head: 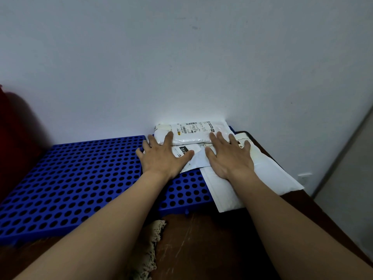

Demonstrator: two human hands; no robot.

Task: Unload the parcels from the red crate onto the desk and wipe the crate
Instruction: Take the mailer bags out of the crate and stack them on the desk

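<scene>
We press left hand point(161, 156) and right hand point(230, 156) flat | fingers point(169, 138) spread open | on white parcels point(193, 132) | far right of worktop point(201, 239)

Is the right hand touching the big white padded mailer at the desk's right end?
Touching. The head view shows the right hand lying flat with fingers spread, its palm pressed on the white padded mailer with no gap.
</scene>
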